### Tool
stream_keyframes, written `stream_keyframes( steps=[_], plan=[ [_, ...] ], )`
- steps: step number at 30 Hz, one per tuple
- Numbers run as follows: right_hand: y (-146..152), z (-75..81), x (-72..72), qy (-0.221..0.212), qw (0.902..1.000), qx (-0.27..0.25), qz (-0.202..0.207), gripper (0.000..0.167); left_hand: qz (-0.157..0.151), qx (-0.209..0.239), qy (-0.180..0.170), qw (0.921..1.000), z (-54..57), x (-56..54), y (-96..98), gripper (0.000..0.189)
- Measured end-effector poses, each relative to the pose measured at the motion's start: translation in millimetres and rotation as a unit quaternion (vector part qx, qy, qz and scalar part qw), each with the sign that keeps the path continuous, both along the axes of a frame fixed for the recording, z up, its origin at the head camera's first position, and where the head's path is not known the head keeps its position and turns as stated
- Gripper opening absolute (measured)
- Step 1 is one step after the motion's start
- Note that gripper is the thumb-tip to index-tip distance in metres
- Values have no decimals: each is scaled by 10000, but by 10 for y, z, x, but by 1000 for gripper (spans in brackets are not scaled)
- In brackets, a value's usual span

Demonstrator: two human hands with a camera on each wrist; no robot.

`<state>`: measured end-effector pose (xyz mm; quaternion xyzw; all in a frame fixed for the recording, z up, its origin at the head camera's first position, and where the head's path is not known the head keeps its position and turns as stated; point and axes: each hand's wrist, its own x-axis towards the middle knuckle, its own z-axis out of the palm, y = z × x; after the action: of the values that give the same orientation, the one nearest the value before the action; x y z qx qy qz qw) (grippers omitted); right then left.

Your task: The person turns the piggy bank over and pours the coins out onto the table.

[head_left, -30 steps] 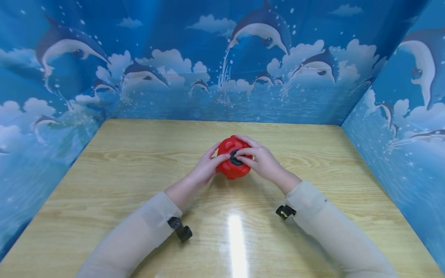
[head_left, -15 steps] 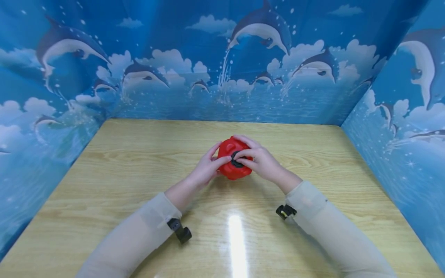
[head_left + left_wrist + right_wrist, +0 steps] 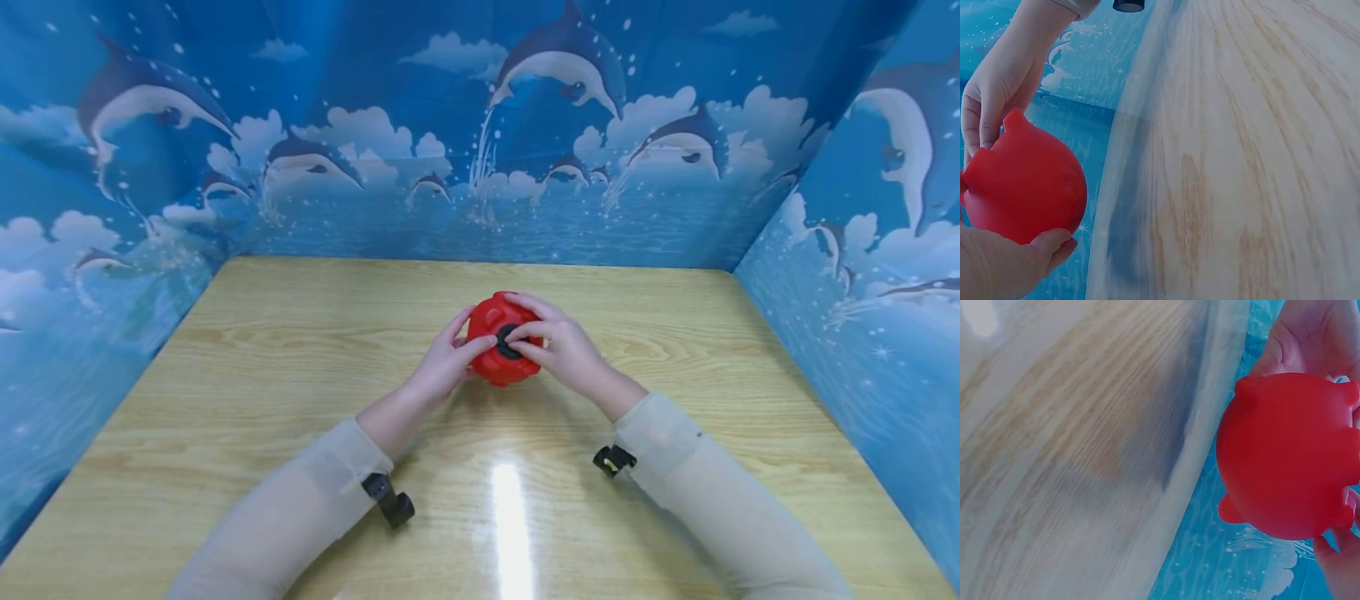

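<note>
A round red piggy bank [image 3: 497, 368] with stubby bumps is held up over the middle of the table, its black round plug [image 3: 507, 352] facing the head camera. My left hand [image 3: 441, 365] grips it from the left, the thumb lying across to the plug's edge. With thumb and index finger, my right hand [image 3: 576, 353] pinches at the plug, while another finger rests on the bank's upper right. Both wrist views show the smooth red body [image 3: 1035, 181], with the left hand [image 3: 1007, 265] around its side; the plug is hidden there.
The light wood-grain table [image 3: 315, 333] extends around both hands. Blue dolphin-print cloth [image 3: 420, 200] walls it at the back and both sides. Small black camera mounts [image 3: 388, 500] hang at both sleeves.
The piggy bank tilts slightly and shifts a few pixels right, then back left. Both hands keep nearly the same hold, and the plug stays in place.
</note>
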<state>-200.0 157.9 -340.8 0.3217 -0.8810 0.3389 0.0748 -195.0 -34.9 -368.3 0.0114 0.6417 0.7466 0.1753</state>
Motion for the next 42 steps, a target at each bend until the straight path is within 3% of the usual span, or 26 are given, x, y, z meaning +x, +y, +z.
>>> stream_keyframes(
  steps=[6, 24, 42],
  plan=[
    [-3, -12, 9, 115, 9999, 32, 22, 15, 97, -47, 66, 9999, -69, -29, 8, 69],
    [-17, 16, 11, 341, 9986, 365, -185, 16, 127, 146, 1, 9998, -70, -47, 23, 70],
    [-33, 108, 45, 483, 9979, 340, -250, 14, 238, 87, -57, 9997, -87, -63, 19, 70]
  ],
)
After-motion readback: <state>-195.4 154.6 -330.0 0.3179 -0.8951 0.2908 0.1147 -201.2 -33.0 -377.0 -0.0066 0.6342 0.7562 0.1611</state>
